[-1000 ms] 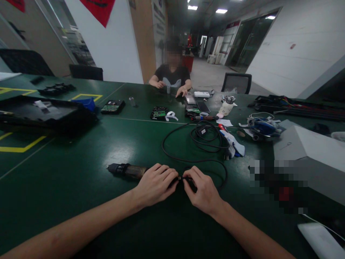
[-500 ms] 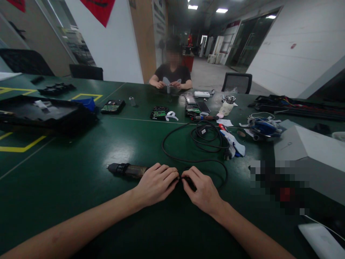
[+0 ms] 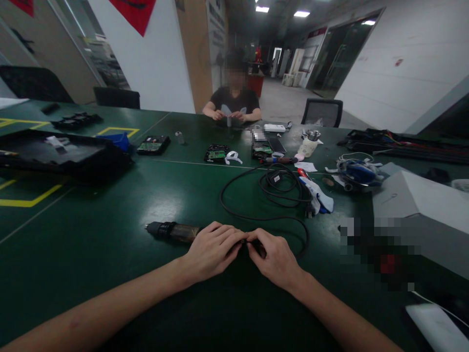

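Observation:
An electric screwdriver (image 3: 176,231) lies across the green table in front of me, its black nose and thin bit to the left. My left hand (image 3: 216,249) is closed around its rear part, which the fingers hide. Just beyond that end, my right hand (image 3: 273,256) pinches what looks like the black power cable (image 3: 307,237) near the tool's tail. The fingertips of both hands meet there, over a small dark part too covered to make out. From my right hand the cable loops away to a coil at the centre.
A glove (image 3: 318,195) and the cable's plug (image 3: 309,211) lie past my right hand. Opened drives (image 3: 217,152) with circuit boards stand farther back. A white box (image 3: 414,205) is at right, a black tray (image 3: 54,156) at left. Across the table sits a person (image 3: 234,100).
My left fingers have shifted slightly right, closing the small gap to my right fingertips. The screwdriver and the cable coil stay in place.

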Available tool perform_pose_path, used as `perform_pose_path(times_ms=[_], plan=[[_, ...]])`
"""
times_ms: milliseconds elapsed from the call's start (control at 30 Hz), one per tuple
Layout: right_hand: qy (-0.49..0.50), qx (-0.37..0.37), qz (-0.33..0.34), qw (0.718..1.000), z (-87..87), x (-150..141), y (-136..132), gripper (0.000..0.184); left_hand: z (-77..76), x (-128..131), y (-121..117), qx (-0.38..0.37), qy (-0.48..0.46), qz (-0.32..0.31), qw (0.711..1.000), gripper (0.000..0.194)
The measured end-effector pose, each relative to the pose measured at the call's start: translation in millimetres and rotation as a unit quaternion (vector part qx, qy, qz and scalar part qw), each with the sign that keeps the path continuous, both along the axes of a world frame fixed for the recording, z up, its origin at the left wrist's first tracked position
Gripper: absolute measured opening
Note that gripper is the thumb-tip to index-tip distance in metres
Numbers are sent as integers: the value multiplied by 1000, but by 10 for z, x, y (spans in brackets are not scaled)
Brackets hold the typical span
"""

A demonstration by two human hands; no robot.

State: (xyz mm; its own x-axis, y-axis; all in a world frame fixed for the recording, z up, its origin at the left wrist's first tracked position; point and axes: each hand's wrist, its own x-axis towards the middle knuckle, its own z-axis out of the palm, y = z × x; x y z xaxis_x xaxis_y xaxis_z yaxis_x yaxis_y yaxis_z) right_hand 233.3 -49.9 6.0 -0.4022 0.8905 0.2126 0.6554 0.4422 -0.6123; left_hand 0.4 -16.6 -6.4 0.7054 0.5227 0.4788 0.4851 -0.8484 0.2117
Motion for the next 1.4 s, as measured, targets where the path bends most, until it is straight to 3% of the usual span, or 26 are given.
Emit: perform_pose_path(times_ms=[300, 500, 667, 867, 1167, 1400], plan=[[5, 0, 4, 1000, -7, 8, 0, 9, -18, 10, 19, 13, 5, 4, 1000, 30], [-4, 26, -2, 1000, -24, 1, 2, 7, -11, 5, 25, 26, 18, -14, 999, 43], [-5, 18, -2, 1000, -17, -7, 0, 8, -26, 26, 21, 27, 17, 19, 999, 35], [-3, 9, -3, 1000, -33, -13, 2, 9, 13, 28, 2, 19, 20, 4, 1000, 42], [-4, 21, -1, 1000, -28, -11, 7, 11, -73, 65, 17, 27, 5, 41, 999, 42], [-3, 7, -3, 1000, -33, -8, 0, 8, 6, 28, -5, 4, 13, 1, 1000, 50]])
